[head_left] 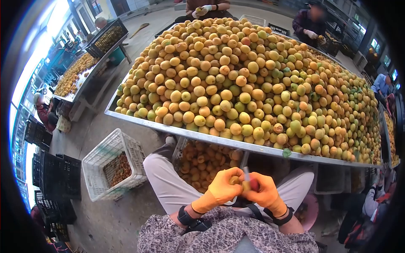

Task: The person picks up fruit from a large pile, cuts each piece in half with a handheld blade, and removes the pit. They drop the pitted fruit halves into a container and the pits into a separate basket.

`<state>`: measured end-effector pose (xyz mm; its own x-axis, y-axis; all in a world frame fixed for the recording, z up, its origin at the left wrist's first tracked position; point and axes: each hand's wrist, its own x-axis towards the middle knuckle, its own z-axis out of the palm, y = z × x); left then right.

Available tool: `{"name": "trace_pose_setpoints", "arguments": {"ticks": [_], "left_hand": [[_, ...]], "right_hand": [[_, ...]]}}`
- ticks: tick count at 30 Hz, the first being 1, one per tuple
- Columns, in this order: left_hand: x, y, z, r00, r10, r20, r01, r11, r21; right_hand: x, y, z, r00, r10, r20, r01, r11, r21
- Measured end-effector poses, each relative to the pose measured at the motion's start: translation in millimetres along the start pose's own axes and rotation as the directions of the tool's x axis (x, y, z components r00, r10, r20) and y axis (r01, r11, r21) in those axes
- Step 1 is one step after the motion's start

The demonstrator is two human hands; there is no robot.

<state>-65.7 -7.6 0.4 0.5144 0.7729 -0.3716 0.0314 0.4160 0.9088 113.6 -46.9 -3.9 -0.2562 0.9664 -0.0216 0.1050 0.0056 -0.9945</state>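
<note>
Both my hands wear orange gloves and meet over my lap. My left hand [221, 187] is closed around an apricot [235, 180]. Right beside it, my right hand [265, 192] grips a small knife [254, 184] by its red handle, with the blurred blade pointing up between the hands. Some yellowish fruit shows between my fingertips, partly covered by them. Just beyond my hands, a crate between my knees holds many apricots [202, 162]. Above it, a metal-edged table [194, 130] carries a large heap of apricots [236, 80].
A white plastic crate [95, 179] with small brown pieces inside stands on the floor at left. Black crates [59, 177] are stacked farther left. A pink basin [311, 213] sits by my right leg. Gloved people [312, 25] work across the table.
</note>
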Motion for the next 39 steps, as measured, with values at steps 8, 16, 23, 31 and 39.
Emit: {"name": "trace_pose_setpoints", "arguments": {"ticks": [8, 16, 23, 31, 39], "left_hand": [[4, 8, 0, 0.982, -0.125, 0.142, 0.166, 0.930, -0.329], [13, -7, -6, 0.958, -0.151, 0.244, 0.245, 0.873, -0.422], [11, -11, -1, 0.956, -0.051, 0.289, 0.144, 0.938, -0.314], [17, -20, 11, 0.975, -0.064, 0.212, 0.136, 0.928, -0.346], [16, -19, -5, 0.941, -0.096, 0.326, 0.252, 0.840, -0.480]], "right_hand": [[-7, 4, -5, 0.966, 0.258, -0.034, -0.238, 0.928, 0.286], [-12, -4, -9, 0.931, 0.364, -0.031, -0.327, 0.869, 0.371], [-12, -16, -14, 0.945, 0.326, -0.010, -0.317, 0.925, 0.212], [-11, -13, -14, 0.956, 0.293, -0.021, -0.292, 0.956, 0.026], [-11, -12, -20, 0.892, 0.452, 0.022, -0.426, 0.821, 0.381]]}}
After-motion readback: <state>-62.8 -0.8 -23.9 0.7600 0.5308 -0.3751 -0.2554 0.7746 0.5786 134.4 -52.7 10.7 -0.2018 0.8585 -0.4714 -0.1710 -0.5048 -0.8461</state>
